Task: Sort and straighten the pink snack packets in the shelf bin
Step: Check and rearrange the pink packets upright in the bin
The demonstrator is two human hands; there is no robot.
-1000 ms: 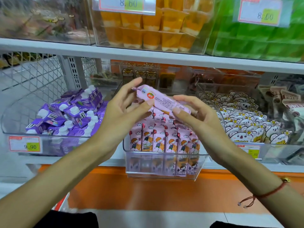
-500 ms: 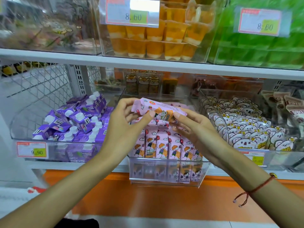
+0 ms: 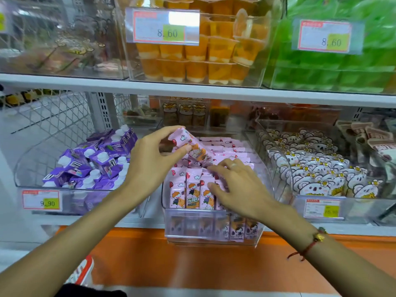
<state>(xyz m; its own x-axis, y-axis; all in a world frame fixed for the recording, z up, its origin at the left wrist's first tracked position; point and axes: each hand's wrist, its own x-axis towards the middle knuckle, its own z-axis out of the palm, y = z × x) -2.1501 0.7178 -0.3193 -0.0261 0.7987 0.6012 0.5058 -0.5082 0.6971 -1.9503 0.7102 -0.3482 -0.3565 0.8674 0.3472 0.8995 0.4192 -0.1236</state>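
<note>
A clear plastic bin [image 3: 212, 230] in the middle of the lower shelf holds several pink snack packets [image 3: 192, 189] standing in rows, with cartoon figures on the fronts. My left hand [image 3: 150, 161] pinches one pink packet [image 3: 188, 144] between thumb and fingers and holds it tilted above the back rows. My right hand [image 3: 237, 185] lies flat with spread fingers on the tops of the front-right packets, pressing on them and hiding some.
Left of the pink bin is a bin of purple pouches [image 3: 96, 159]; right of it a bin of white bear packets [image 3: 317, 170]. The white shelf board [image 3: 192, 91] above carries orange jelly cups [image 3: 192, 58] and green packs [image 3: 342, 61]. An orange ledge [image 3: 192, 264] runs below.
My right hand let go of the raised packet and dropped onto the front rows in the bin. My left hand now holds the packet alone, lower and nearer the bin's back.
</note>
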